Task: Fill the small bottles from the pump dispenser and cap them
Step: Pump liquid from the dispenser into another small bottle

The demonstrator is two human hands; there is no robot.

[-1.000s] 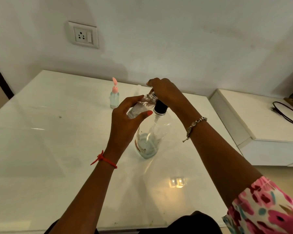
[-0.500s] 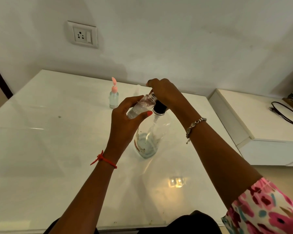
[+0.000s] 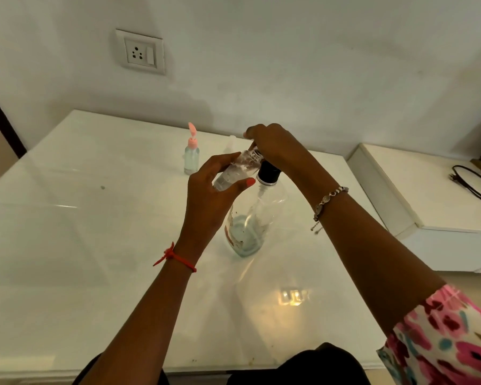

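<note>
**Filling a small bottle at the pump**

The small clear plastic bottle (image 3: 235, 173) is held off the table. It is tilted, with its mouth raised to the spout just beside the dispenser's black collar. The left hand (image 3: 208, 198) grips it, fingers and thumb wrapped round its body.

The large clear pump dispenser (image 3: 250, 223) stands upright on the glossy white table (image 3: 67, 218), with only a shallow pool of pale liquid in its bottom. The right hand (image 3: 275, 145) is curled over the pump head and hides both head and spout. Whether the pump is pressed down cannot be told.

This looks like the filling step, with capping not yet done for this bottle. The next move calls for keeping the mouth right under the spout while pumping steadily, since the low liquid level may make the pump sputter. The bottle then needs righting and a cap.

Farther back a second small bottle with a pink top (image 3: 191, 157) stands alone. A faint pale object near it is too unclear to name.
</note>
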